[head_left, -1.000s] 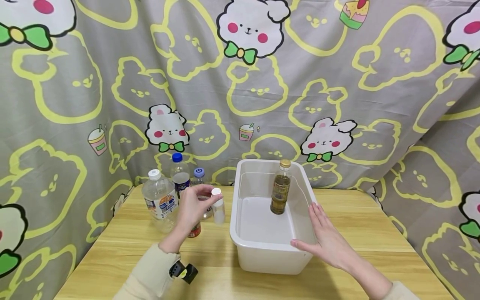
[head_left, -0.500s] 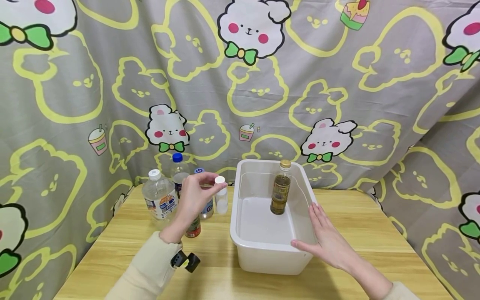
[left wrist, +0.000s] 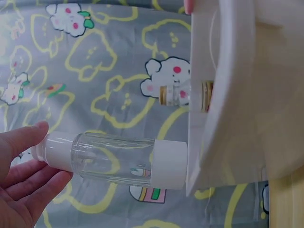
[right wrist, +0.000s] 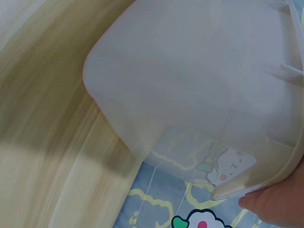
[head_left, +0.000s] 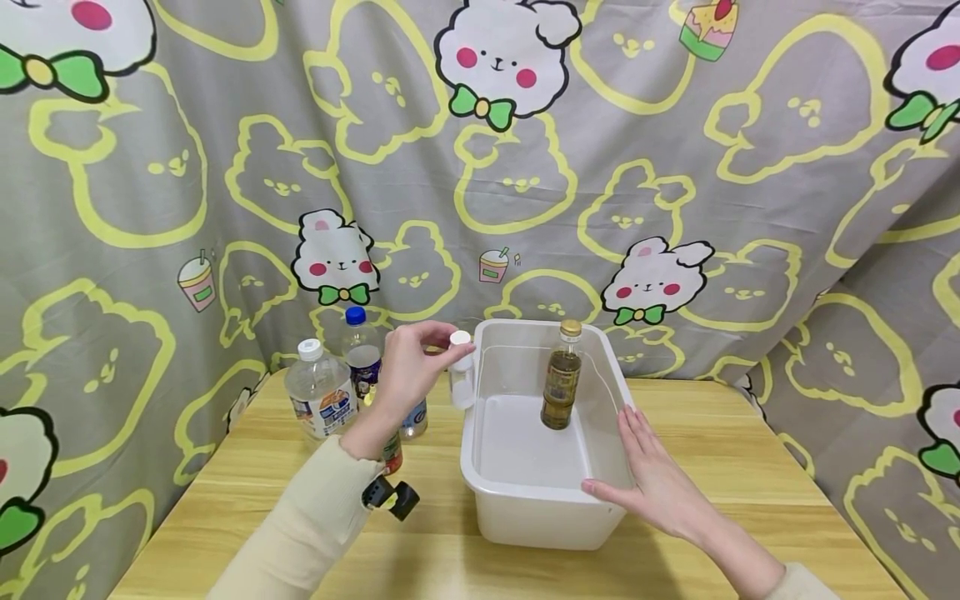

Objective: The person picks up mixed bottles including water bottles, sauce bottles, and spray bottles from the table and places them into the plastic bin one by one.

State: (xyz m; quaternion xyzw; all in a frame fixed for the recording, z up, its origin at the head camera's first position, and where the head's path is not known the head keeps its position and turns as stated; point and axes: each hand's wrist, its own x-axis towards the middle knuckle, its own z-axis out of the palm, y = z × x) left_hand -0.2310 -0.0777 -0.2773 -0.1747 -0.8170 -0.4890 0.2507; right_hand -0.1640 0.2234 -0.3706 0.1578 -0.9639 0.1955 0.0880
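Note:
My left hand (head_left: pixel 411 367) pinches a small clear bottle (head_left: pixel 461 385) by its white cap. The bottle hangs upright at the left rim of a white plastic tub (head_left: pixel 525 490). Seen from the left wrist, the bottle has a clear body (left wrist: pixel 114 159) and a white band at its far end, which overlaps the tub's edge. Thumb and fingertips hold the cap end there. My right hand (head_left: pixel 663 487) rests on the tub's near right corner, its fingers straight along the right side and its thumb on the front rim. Inside the tub stands a brown-gold bottle (head_left: pixel 561 387) with a gold cap.
Left of the tub stand a big clear bottle with a white cap (head_left: pixel 321 400), a blue-capped bottle (head_left: pixel 363 354) and others partly hidden behind the left hand. A patterned curtain (head_left: pixel 525 208) hangs behind the wooden table (head_left: pixel 420 550).
My left hand has carried the small clear bottle up and to the right, from beside the other bottles to the tub's left rim. The right hand and tub have stayed still.

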